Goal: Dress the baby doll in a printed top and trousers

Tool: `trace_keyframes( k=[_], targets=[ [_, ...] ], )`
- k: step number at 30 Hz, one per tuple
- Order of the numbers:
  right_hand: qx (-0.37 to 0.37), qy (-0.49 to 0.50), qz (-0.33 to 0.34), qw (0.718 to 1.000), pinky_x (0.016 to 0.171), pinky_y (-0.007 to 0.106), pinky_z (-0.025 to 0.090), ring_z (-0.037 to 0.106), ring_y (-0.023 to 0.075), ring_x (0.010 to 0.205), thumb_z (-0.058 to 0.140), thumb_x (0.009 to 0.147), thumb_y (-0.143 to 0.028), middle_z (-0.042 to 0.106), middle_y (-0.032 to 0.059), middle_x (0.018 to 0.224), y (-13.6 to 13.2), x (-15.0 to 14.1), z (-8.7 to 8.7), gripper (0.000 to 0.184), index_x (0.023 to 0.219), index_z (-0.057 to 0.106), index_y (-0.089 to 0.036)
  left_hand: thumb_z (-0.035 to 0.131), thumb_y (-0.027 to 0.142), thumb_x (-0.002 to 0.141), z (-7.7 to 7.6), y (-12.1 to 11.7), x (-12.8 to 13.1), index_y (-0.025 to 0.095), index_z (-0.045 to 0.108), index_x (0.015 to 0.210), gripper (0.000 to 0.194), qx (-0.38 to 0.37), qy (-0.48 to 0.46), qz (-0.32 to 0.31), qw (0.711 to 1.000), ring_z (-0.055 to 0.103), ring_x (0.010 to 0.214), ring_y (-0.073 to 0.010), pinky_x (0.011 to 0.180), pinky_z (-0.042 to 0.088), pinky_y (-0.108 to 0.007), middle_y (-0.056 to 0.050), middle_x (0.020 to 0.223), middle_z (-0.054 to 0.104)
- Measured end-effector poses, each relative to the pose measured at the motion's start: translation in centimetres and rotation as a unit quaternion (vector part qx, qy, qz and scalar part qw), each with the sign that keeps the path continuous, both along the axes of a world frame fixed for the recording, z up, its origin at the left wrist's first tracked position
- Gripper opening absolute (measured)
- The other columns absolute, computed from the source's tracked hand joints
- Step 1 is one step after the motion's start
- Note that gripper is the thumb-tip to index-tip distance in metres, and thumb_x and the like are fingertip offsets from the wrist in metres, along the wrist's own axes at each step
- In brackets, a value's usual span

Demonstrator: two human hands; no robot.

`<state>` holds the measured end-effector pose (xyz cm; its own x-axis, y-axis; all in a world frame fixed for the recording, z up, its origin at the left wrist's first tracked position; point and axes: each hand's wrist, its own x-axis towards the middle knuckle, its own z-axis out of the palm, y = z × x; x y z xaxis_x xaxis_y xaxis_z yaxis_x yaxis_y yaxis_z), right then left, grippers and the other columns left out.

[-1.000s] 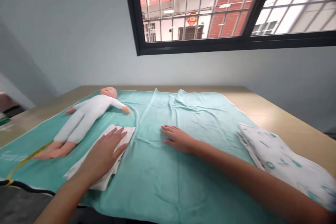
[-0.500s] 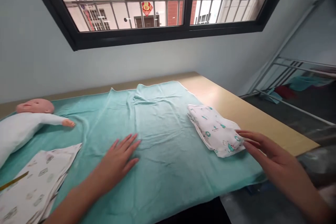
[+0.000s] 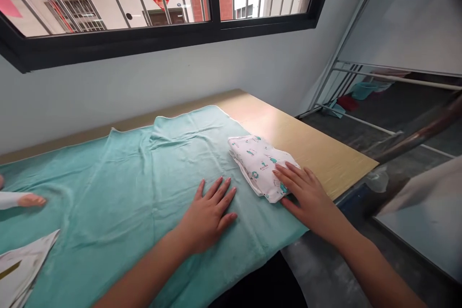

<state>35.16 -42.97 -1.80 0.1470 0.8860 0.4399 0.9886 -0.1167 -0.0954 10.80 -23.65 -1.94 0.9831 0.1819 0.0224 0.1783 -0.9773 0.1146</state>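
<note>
My left hand (image 3: 211, 214) lies flat with its fingers apart on a wrinkled teal blanket (image 3: 115, 211). To its right is a folded white cloth (image 3: 258, 161) printed with small green and teal figures. The fingers of my right hand (image 3: 306, 195) rest on the near right corner of this cloth, stretched out, with the thumb along its edge. At the far left, a doll's arm (image 3: 25, 199) in a white sleeve lies on the blanket. Below it is part of another printed cloth (image 3: 29, 262), with a yellowish strip on top, cut off by the view's edge.
The blanket covers most of a light wooden table (image 3: 281, 130), whose bare corner juts out at the right. A barred window (image 3: 212, 21) sits in the wall behind. Right of the table stands a metal frame (image 3: 361, 114) with colored cloths beyond it.
The view has swung to the right. My left hand has slid rightward over the blanket, closer to the folded cloth. My right hand has moved from the cloth's edge onto its corner.
</note>
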Motion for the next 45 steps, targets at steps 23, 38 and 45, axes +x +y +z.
trace_keyframes(
  k=[23,38,45],
  targets=[
    [-0.012,-0.007,0.078,0.997,0.117,0.054,0.025,0.046,0.0274,0.138,0.055,0.089,-0.020,0.057,0.0091,0.142,2.3,0.2,1.6,0.054,0.142,0.050,-0.025,0.032,0.049,0.102,-0.1,-0.7,1.7,0.027,0.044,0.147,0.051,-0.057,-0.080,0.002,0.995,0.028,0.148,-0.0281,0.120,0.021,-0.061,-0.004,0.159,0.035],
    [0.062,-0.020,0.004,0.998,0.115,0.050,0.030,0.052,0.0259,0.131,0.048,0.086,-0.011,0.060,0.0072,0.137,3.3,-1.4,2.0,0.055,0.139,0.051,-0.026,0.034,0.046,0.101,-0.4,-0.7,1.6,0.027,0.046,0.144,0.048,-0.064,-0.101,0.002,0.993,0.030,0.147,-0.0287,0.120,0.021,-0.062,-0.005,0.158,0.038],
    [0.099,0.048,0.005,0.994,0.108,0.053,0.039,0.058,0.0283,0.122,0.050,0.084,-0.012,0.064,0.0074,0.131,2.8,1.8,1.2,0.052,0.134,0.056,-0.027,0.036,0.046,0.101,-0.1,-0.7,1.6,0.027,0.047,0.143,0.048,-0.070,-0.100,0.005,0.993,0.030,0.148,-0.0278,0.121,0.022,-0.059,-0.004,0.158,0.038]
  ],
)
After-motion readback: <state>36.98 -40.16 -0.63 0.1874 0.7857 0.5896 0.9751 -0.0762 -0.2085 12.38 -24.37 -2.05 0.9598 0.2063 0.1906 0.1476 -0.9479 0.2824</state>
